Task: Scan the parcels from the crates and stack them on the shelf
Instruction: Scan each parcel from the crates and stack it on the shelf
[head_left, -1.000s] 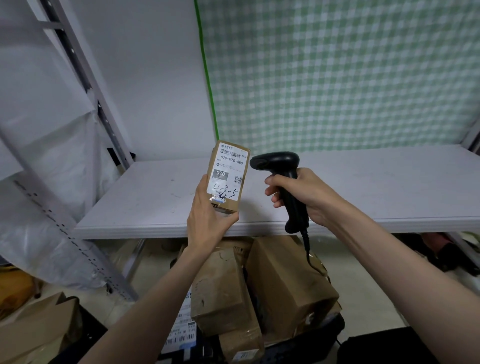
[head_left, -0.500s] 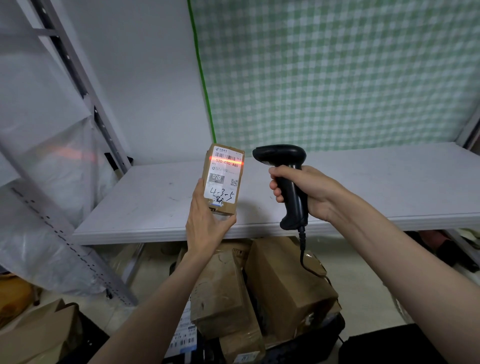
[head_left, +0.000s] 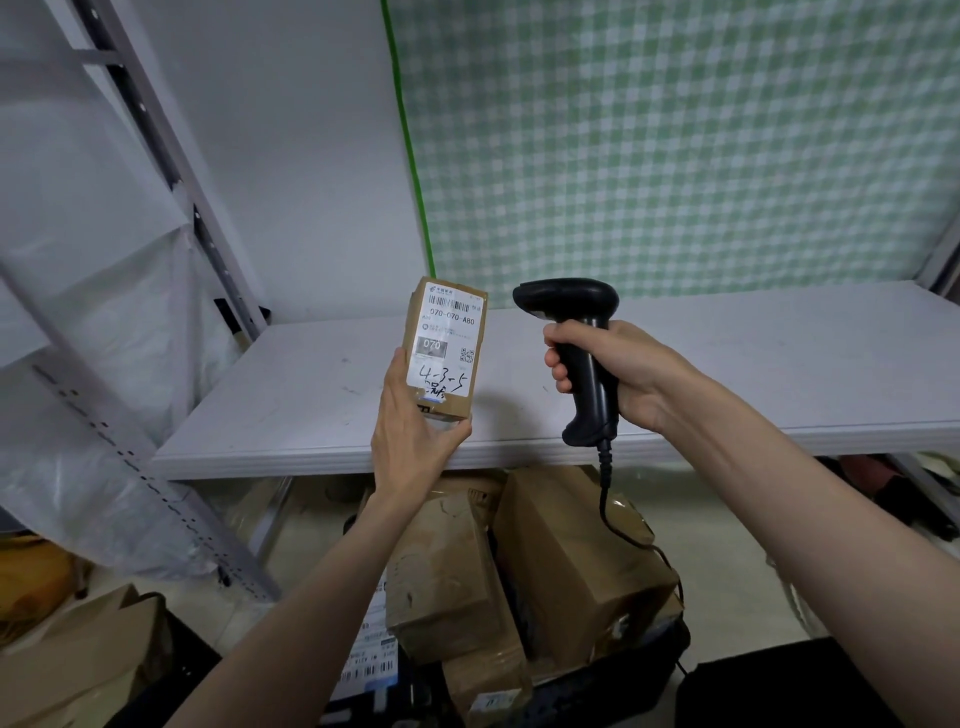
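Note:
My left hand (head_left: 410, 441) grips the lower end of a small brown parcel (head_left: 445, 348), held upright with its white label and barcode facing me. To its right, my right hand (head_left: 623, 379) grips the handle of a black barcode scanner (head_left: 576, 332), whose head points left at the parcel's top. No scan light shows on the label. Both are held in front of the white shelf board (head_left: 727, 374), which carries no parcels. Below, a black crate (head_left: 613, 670) holds several brown parcels (head_left: 576, 561).
A grey perforated shelf upright (head_left: 156, 499) slants down at the left, with white plastic sheeting (head_left: 104, 291) behind it. A brown box (head_left: 78, 660) lies at bottom left and a black crate corner (head_left: 779, 686) at bottom right. The scanner's cable (head_left: 623, 535) hangs over the parcels.
A red scan line crossed the label's barcode half a second ago and is now gone. Parcel and scanner have stayed almost in place.

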